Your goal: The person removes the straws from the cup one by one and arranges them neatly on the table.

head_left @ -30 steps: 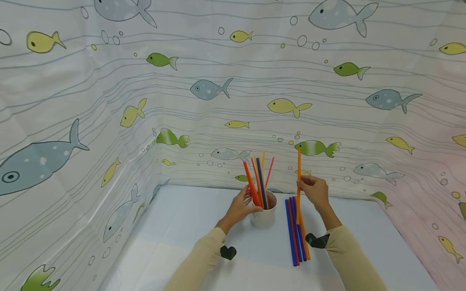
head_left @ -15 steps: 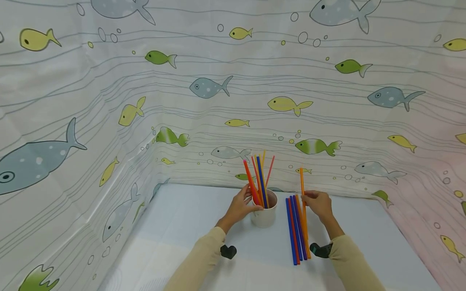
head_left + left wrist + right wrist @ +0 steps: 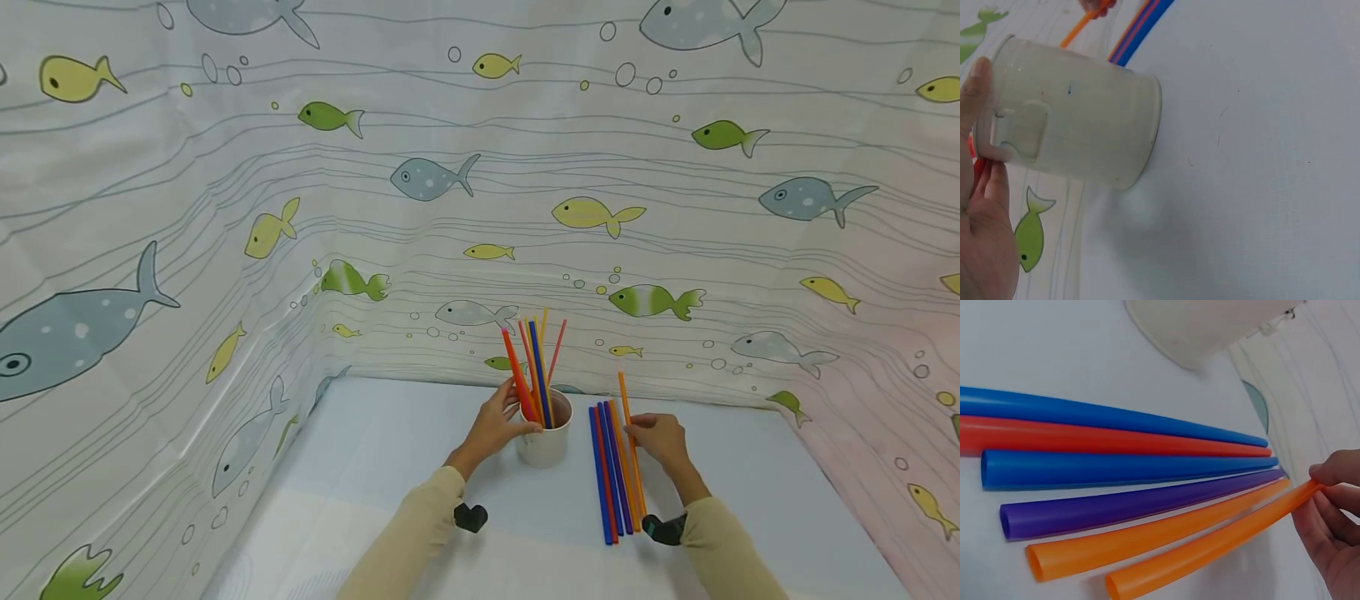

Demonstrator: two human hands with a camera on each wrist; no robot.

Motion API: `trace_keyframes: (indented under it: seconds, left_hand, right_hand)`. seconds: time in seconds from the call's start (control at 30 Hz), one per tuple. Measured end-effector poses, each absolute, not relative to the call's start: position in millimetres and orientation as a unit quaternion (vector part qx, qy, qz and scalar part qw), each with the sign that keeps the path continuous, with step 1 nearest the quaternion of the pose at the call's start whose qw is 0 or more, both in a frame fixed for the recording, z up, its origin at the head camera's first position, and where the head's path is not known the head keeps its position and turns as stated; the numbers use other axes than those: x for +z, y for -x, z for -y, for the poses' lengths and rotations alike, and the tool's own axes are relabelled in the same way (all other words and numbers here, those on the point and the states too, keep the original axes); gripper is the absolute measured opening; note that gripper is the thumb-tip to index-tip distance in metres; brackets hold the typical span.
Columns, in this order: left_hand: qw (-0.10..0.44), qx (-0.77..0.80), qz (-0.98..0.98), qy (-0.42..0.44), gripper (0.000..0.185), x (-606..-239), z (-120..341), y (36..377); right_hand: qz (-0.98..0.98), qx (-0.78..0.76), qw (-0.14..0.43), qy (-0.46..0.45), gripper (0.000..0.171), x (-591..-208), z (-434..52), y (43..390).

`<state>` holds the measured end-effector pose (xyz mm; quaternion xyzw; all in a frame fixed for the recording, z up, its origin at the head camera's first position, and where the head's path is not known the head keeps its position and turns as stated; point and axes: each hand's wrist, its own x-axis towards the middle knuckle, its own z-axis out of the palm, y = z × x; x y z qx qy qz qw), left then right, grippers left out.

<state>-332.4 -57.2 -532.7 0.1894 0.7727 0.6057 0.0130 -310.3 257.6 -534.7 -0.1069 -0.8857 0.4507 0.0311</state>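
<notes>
A white cup (image 3: 542, 452) stands upright on the table, with several straws (image 3: 538, 367) in red, orange, yellow and blue leaning out of it. My left hand (image 3: 489, 432) holds the cup by its rim, thumb in front and fingers behind. In the right wrist view, my right hand (image 3: 1338, 515) pinches an orange straw (image 3: 1216, 540) near its far end. The straw's near end reaches down beside a row of straws lying side by side: a blue straw (image 3: 1116, 415), a red one, another blue, a purple straw (image 3: 1135, 503) and an orange one (image 3: 1166, 525) closest to the held straw.
The white table (image 3: 375, 500) ends at a fish-printed sheet (image 3: 450, 275) that rises behind it and on both sides. The row of straws lies to the right of the cup.
My right hand has lowered the orange straw and moved it slightly right, from over the row to beside it. The left hand stays on the cup.
</notes>
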Motion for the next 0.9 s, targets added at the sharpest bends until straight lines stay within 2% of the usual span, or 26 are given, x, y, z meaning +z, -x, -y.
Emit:
trace_keyframes:
  seconds: [0.33,0.9]
  left_hand:
    - [0.008,0.605,-0.773,-0.191,0.096,-533.5,56.7,333.2]
    - [0.012,0.612,-0.768,-0.187,0.094,-533.3,55.8,332.5]
  right_hand:
    - [0.894,0.434,0.023,0.111,0.033,-550.6,-262.5,306.2]
    - [0.906,0.412,0.017,0.099,0.028,-563.5,-262.1,304.2]
